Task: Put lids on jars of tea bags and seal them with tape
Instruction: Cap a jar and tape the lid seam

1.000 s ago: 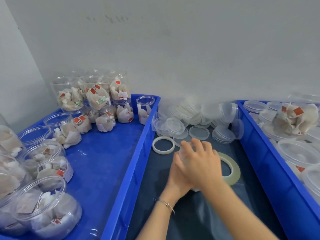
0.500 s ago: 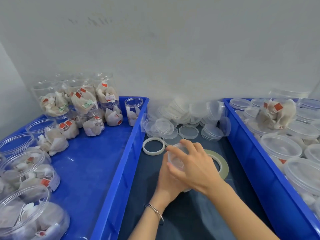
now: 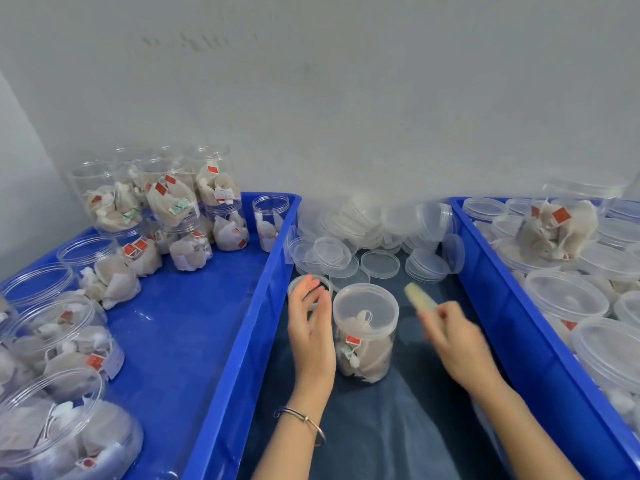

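A clear jar of tea bags [image 3: 364, 348] stands upright on the dark cloth between two blue trays, with a translucent lid [image 3: 365, 308] on top. My left hand [image 3: 310, 327] hovers just left of the jar, fingers apart, holding nothing. My right hand [image 3: 453, 337], blurred, is to the right of the jar and grips a yellowish roll of tape [image 3: 420, 299] lifted on edge. A second tape ring [image 3: 294, 284] lies on the cloth, partly hidden behind my left hand.
A heap of loose clear lids [image 3: 372, 237] fills the back of the middle gap. The left blue tray [image 3: 194, 306] holds several open jars of tea bags [image 3: 162, 206]. The right blue tray [image 3: 491, 289] holds several lidded jars [image 3: 568, 299].
Both hands have come off the jar's lid. My right hand has swung right and picked up the tape roll from the cloth; my left has drawn back beside the jar.
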### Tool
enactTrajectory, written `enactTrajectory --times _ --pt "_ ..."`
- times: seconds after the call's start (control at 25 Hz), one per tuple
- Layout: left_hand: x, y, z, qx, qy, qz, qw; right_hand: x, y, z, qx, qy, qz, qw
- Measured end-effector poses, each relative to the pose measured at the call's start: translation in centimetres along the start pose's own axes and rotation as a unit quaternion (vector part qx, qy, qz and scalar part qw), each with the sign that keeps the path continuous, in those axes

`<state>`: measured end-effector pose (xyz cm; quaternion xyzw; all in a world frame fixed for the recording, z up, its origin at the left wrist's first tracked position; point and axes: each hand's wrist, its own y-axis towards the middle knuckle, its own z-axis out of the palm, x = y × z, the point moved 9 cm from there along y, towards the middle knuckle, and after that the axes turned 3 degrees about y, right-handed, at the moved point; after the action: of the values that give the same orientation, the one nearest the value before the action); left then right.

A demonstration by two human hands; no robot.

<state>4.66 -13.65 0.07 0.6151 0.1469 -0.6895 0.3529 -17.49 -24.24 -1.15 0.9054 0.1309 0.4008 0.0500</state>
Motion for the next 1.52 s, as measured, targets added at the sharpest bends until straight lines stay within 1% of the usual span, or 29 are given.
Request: enactTrajectory --times 0.04,0.08,0.12,0.16,0.2,0.24,0.28,0.32,0.36,0.4,0.44,0.56,0.64,0.72,0.84,0.92,1.0,1.04,1.08,1.16,1.2,1.24,1.32,1.4,1.44,1.52 --pt "-1.9 -0.1 0.6 0.007 0.022 0.032 0.999 0.6 -0.1 -1.6 -0.037 0.132 0.042 0.99" --pt "-3.8 -0.3 1.7 0.038 0.055 0.064 0.996 1.5 -0.5 -2.8 -0.052 0.238 0.054 0.968" --pt "-5.9 -0.6 3.2 0.089 0.084 0.098 0.988 3.1 -0.9 -3.3 -0.029 0.308 0.061 0.949" --pt "-7.0 -1.0 4.7 0.148 0.121 0.12 0.974 4.9 -1.3 -3.1 0.017 0.348 0.049 0.936" --pt "-8.7 -1.8 6.5 0.207 0.152 0.146 0.955 6.5 -2.0 -2.8 0.059 0.348 0.029 0.935" --pt "-9.6 -2.5 7.8 0.25 0.192 0.166 0.934 7.8 -2.5 -2.5 0.082 0.323 0.007 0.943" --pt "-10.2 -3.3 9.1 0.29 0.23 0.175 0.912 8.5 -3.1 -2.7 0.074 0.273 -0.018 0.959" --pt "-10.3 -3.9 9.9 0.309 0.268 0.177 0.895 9.8 -4.1 -2.9 0.075 0.234 -0.068 0.967" --pt "-10.4 -4.4 10.2 0.313 0.297 0.191 0.882 10.6 -5.2 -3.0 0.084 0.197 -0.119 0.97" --pt "-11.0 -4.7 9.9 0.285 0.307 0.231 0.878 11.8 -6.4 -3.1 0.093 0.166 -0.162 0.968" --pt "-11.8 -5.0 9.4 0.257 0.306 0.267 0.877 12.2 -7.1 -3.1 0.096 0.147 -0.184 0.967" --pt "-12.3 -5.5 7.5 0.134 0.309 0.358 0.871 13.3 -7.7 -3.6 0.082 0.158 -0.197 0.964" --pt "-12.6 -6.3 7.2 0.085 0.303 0.396 0.862 13.8 -7.3 -3.5 0.069 0.177 -0.19 0.963" --pt "-12.5 -6.5 6.7 0.079 0.269 0.394 0.875 13.9 -7.4 -3.4 0.071 0.176 -0.199 0.962" --pt "-11.6 -4.8 5.1 0.091 0.181 0.322 0.925 14.0 -7.9 -3.3 0.075 0.122 -0.235 0.961" --pt "-11.6 -3.8 4.8 0.114 0.144 0.277 0.943 13.7 -8.0 -3.2 0.086 0.089 -0.253 0.96" --pt "-11.6 -3.3 5.1 0.143 0.159 0.251 0.944 13.5 -7.9 -2.7 0.112 0.064 -0.264 0.956" --pt "-11.5 -3.2 5.4 0.159 0.189 0.246 0.937 13.4 -7.9 -2.6 0.121 0.056 -0.273 0.953" --pt "-11.4 -3.4 5.9 0.175 0.231 0.247 0.925 13.2 -7.9 -2.5 0.125 0.053 -0.28 0.95" --pt "-11.1 -4.2 6.8 0.211 0.316 0.266 0.886 12.4 -7.6 -2.7 0.126 0.052 -0.269 0.954" --pt "-10.8 -4.7 7.2 0.23 0.334 0.268 0.874 12.0 -7.2 -2.7 0.118 0.053 -0.26 0.957" --pt "-10.7 -5.2 7.5 0.25 0.328 0.259 0.873 11.9 -7.0 -2.8 0.107 0.054 -0.259 0.958" --pt "-10.5 -5.5 7.6 0.282 0.265 0.227 0.894 12.0 -6.6 -2.9 0.094 0.073 -0.261 0.958" --pt "-10.2 -5.5 7.6 0.312 0.202 0.18 0.911 11.9 -6.5 -2.8 0.099 0.075 -0.259 0.958" --pt "-10.1 -5.5 7.6 0.317 0.18 0.164 0.917 11.8 -6.5 -2.9 0.104 0.065 -0.257 0.959" --pt "-10.3 -5.0 7.3 0.282 0.176 0.184 0.925 11.6 -6.6 -3.1 0.103 0.046 -0.258 0.96"
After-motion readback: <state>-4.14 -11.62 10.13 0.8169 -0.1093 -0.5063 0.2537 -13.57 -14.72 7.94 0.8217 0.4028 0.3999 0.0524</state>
